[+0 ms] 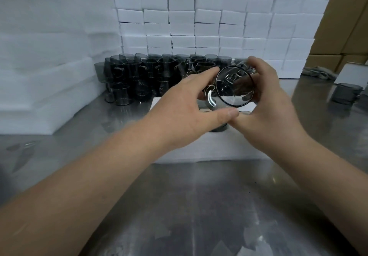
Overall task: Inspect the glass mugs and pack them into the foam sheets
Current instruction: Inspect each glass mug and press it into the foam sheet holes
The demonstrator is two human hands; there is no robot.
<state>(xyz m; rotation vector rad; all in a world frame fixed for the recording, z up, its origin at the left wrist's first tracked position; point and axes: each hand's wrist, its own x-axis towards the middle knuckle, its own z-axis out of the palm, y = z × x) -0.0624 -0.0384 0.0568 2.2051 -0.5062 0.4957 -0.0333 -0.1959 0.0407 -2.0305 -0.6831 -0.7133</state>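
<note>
Risk first: the glass mug (235, 86) is in the air, tipped on its side with its open mouth facing you, above a foam sheet (199, 150) on the steel table (199, 206). Smooth glass could slip as you turn it. It would then likely land on a second mug (219, 128), half hidden just under your hands at 6 o'clock. A wide swing toward 10 o'clock could also knock the crowded stack of dark mugs (139, 76).

Your right hand (268, 112) wraps the mug's body from 3 o'clock, with the fingers curled over the top and the thumb below. It appears to carry most of the weight.

Your left hand (183, 112) is spread wide. Its forefinger reaches the rim at 10 o'clock and its thumb sits under the rim at 6 o'clock. The handle (211, 99) hangs free between them at 8 o'clock, and nothing grips it.
</note>
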